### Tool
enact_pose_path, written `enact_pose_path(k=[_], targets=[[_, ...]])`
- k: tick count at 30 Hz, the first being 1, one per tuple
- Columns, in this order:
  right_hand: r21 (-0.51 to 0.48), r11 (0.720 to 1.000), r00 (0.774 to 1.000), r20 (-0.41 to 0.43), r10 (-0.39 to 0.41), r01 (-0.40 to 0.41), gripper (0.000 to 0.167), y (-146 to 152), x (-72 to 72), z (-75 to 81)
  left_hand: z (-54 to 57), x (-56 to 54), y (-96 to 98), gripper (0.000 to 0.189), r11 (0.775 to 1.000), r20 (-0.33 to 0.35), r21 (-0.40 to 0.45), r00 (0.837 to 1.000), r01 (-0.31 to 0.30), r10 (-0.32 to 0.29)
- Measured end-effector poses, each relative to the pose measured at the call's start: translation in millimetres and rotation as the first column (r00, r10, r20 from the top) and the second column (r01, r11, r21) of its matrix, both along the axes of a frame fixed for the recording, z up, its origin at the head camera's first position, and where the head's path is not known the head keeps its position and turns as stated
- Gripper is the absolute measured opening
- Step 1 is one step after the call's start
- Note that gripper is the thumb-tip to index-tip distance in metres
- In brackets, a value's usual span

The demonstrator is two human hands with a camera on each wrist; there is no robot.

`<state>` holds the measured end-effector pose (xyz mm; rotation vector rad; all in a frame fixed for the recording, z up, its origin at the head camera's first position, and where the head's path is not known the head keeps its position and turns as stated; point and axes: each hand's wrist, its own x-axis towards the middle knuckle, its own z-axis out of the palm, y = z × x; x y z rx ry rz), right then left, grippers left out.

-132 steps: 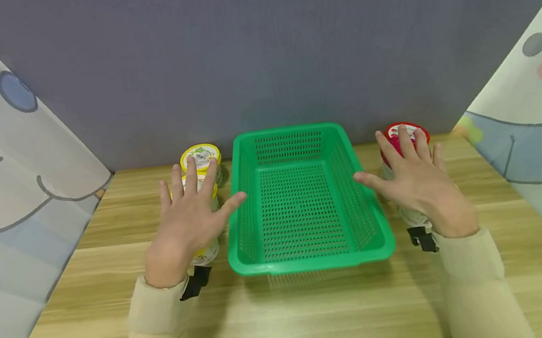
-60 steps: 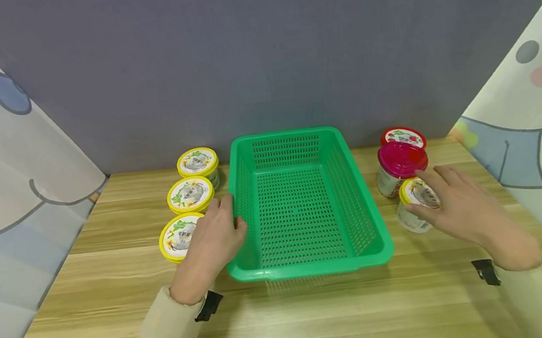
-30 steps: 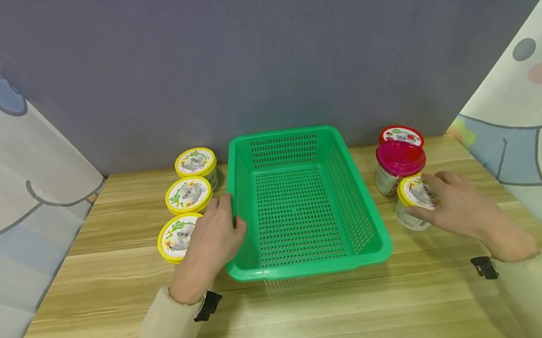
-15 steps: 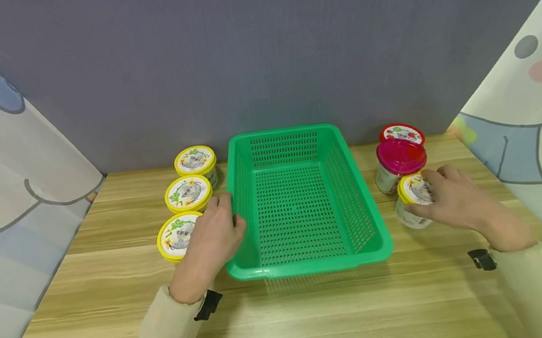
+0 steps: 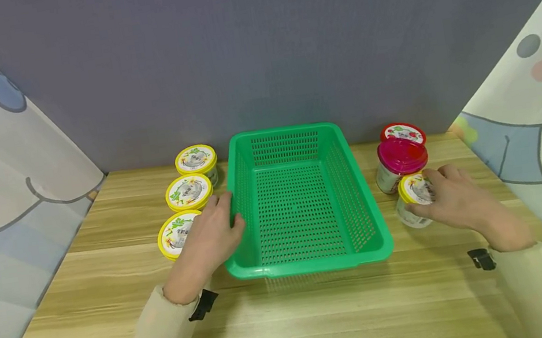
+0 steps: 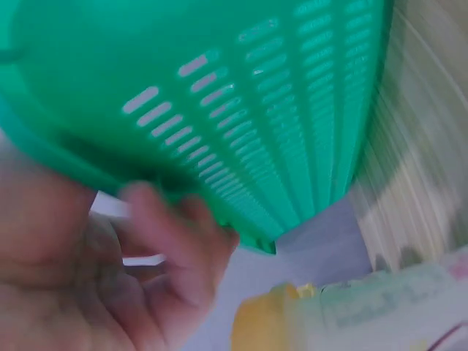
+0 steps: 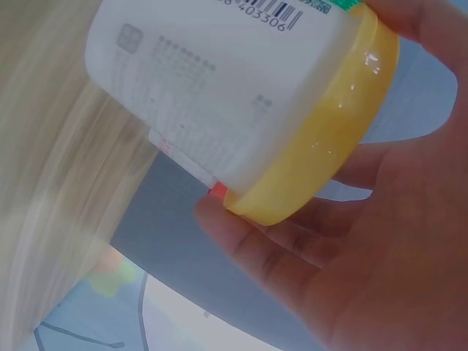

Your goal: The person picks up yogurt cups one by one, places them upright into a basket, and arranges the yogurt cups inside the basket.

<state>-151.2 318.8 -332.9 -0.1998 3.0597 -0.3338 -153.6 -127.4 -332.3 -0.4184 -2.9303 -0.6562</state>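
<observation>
I have the right hand (image 5: pixel 457 202) pinching the yellow round lid (image 5: pixel 415 189) of the upright white plastic tub (image 5: pixel 410 215), which lies between it and the green perforated plastic basket (image 5: pixel 312 265). The left hand (image 5: pixel 210 236), farther off, grips the basket's left rim (image 5: pixel 230 163).

Yellow-lidded tub (image 5: pixel 413 192) partly hidden by right grip (image 5: pixel 460 205)
</observation>
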Motion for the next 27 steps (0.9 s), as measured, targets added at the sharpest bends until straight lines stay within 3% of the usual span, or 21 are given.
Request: enact_pose_path(k=[7,14,19,23,27], targets=[[0.004,1.0,1.0,0.008,0.001,-0.001,0.088,0,0.1,-0.4,4.8,6.7,-5.2,0.046,0.998,-0.062,-0.037,0.996,0.057,-0.059],[0.003,1.0,1.0,0.015,-0.003,0.003,0.088,1,0.1,-0.1,5.1,13.0,-8.3,0.034,0.989,-0.155,-0.041,0.977,0.14,-0.145],[-0.007,1.0,1.0,0.017,-0.001,0.001,0.088,1,0.1,0.3,1.4,14.8,-12.1,0.031,0.981,-0.175,-0.033,0.965,0.192,-0.195],[-0.014,1.0,1.0,0.015,-0.001,0.001,0.087,0,0.0,0.3,-1.2,15.4,-18.1,0.025,0.956,-0.212,-0.07,0.933,0.284,-0.292],[-0.016,1.0,1.0,0.015,-0.007,0.007,0.088,0,-0.1,0.4,-3.0,18.4,-19.6,0.018,0.916,-0.283,-0.098,0.871,0.39,-0.401]])
